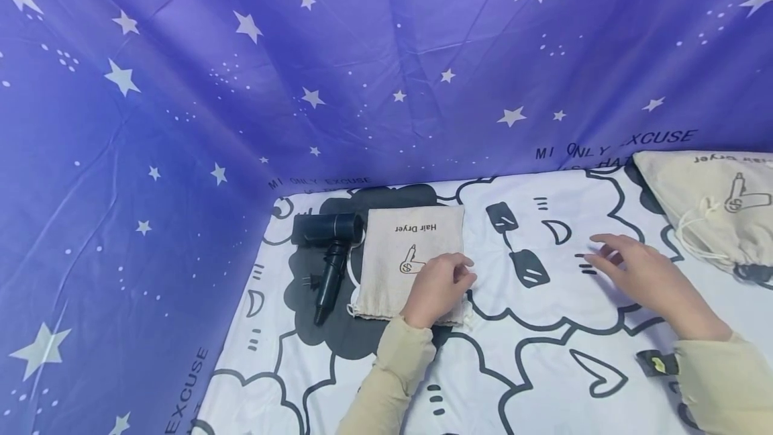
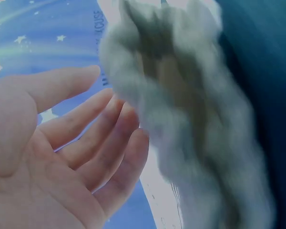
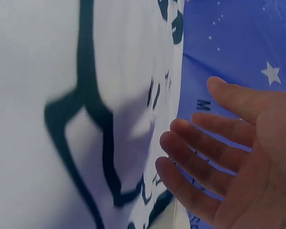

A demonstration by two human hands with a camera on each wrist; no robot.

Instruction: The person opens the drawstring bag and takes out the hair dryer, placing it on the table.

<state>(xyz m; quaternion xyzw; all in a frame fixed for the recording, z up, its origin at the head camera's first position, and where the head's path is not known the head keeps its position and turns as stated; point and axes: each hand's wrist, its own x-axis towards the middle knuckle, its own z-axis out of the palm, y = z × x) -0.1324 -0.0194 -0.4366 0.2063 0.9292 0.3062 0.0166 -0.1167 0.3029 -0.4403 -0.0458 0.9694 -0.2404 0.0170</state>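
My left hand (image 1: 436, 287) hangs over the lower right part of a beige cloth drawstring bag (image 1: 380, 274) printed "Hair Dryer" with a small drawing. In the left wrist view, its fingers are loosely bent with nothing between them, right beside the bag's blurred, ruffled mouth (image 2: 190, 143). Left of the bag lies a dark hair dryer (image 1: 329, 228), its handle pointing toward me and its cord wrapped near the handle. Above the printed cloth (image 1: 580, 307), my right hand (image 1: 649, 277) is relaxed and holds nothing; the right wrist view shows its fingers slightly spread.
Another "Hair Dryer" bag (image 1: 712, 186) with white drawstrings lies at the far right, something dark at its mouth. A small black tag with a yellow mark (image 1: 658, 363) is by the right sleeve. Purple starry curtains (image 1: 386, 72) enclose the back and left.
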